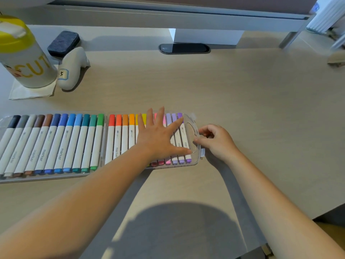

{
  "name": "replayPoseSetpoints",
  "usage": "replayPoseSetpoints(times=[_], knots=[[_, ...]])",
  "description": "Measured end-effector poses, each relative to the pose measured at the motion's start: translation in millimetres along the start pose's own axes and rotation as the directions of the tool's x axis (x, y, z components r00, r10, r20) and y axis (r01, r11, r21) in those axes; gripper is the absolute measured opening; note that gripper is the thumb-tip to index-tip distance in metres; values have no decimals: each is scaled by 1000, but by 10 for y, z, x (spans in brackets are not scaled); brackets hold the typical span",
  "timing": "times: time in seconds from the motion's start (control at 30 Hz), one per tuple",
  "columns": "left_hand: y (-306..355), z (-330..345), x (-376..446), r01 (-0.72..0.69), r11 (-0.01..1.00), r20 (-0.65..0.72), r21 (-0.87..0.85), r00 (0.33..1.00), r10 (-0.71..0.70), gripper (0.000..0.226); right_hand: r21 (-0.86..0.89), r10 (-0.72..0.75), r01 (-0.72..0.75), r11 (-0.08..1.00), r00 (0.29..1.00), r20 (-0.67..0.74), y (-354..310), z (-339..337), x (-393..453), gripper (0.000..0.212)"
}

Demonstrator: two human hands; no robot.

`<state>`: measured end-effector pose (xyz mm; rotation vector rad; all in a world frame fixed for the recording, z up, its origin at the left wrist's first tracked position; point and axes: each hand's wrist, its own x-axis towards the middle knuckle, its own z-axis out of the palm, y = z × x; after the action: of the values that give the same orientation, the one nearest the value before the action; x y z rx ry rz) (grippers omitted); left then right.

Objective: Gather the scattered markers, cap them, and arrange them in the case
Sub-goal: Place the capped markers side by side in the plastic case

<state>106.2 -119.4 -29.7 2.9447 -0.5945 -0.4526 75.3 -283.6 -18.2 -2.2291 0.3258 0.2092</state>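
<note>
Under the left hand [158, 137]: markers [119, 139]; right hand [214, 141] beside.

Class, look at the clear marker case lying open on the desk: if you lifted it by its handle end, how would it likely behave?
The marker case looks like thin clear plastic, so it would probably flex. It lies open in two hinged halves, so one half would likely swing or sag. The markers are round and might slide out; perhaps why the left hand presses them flat.

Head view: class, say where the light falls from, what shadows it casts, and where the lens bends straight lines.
Head view: light from behind the person throws a rounded shadow on the desk near the bottom edge; arm shadows run toward the case; the wide lens bows the shelf edge; the bottle at left looks soft.
</note>
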Motion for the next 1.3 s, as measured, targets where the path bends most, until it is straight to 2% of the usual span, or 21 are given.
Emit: replayPoseSetpoints(times=[0.23,0.4,0.47,0.6,0.8,0.87,1.0,1.1,1.13,1.2,1.3], knots=[[14,37,-1,14,999,-8,45,1000,-14,95,57,6,-6,998,1000,2,32,20,23,22],[31,15,-95,19,1000,-38,15,999,-18,97,95,19,-16,995,999,-37,62,80,22,16],[34,14,-218,4,1000,-73,-7,997,-5,98,236,37,-24,972,998,-54,30,75,-20,17],[4,16,-480,-17,998,-79,-58,997,12,102,513,25,-17,858,1000,-8,-102,-16,-85,16],[3,-102,-728,8,976,-246,-218,967,-63,88,636,-14,-7,772,1000,28,-297,-55,-185,20],[1,-139,-853,-3,959,-328,-282,940,-94,79,666,-74,39,745,997,25,-427,-77,-240,18],[-59,-152,-1046,-67,980,-631,-187,773,-68,67,743,-216,121,658,976,33,-776,-53,-360,15],[-161,-208,-1170,-103,974,-734,-204,674,-82,57,758,-279,125,640,957,77,-998,21,-424,12],[-195,-213,-1204,-114,967,-757,-228,645,-102,53,761,-283,119,638,955,88,-1053,46,-427,12],[-238,-231,-1297,-126,932,-750,-339,635,-187,53,786,-265,84,612,959,104,-1134,93,-391,10],[-318,-247,-1428,-106,799,-659,-592,634,-405,63,762,-233,3,647,953,194,-1224,211,-316,11]])
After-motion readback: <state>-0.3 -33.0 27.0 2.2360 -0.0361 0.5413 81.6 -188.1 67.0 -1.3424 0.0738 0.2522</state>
